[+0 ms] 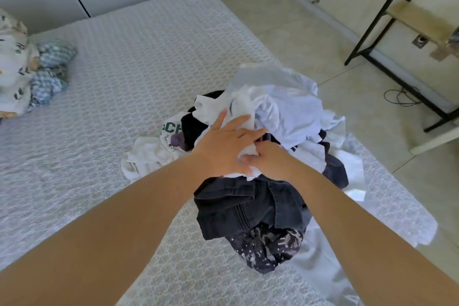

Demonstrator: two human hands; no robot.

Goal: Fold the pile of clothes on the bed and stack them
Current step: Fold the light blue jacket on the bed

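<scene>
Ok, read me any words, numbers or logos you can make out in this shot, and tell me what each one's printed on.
"ACH": green capitals on a white printed garment at the left of the clothes pile; the rest of the word is covered by other clothes.
Small dark print on a white garment beside the right hand: mostly hidden, unreadable.
Nothing else legible.
</scene>
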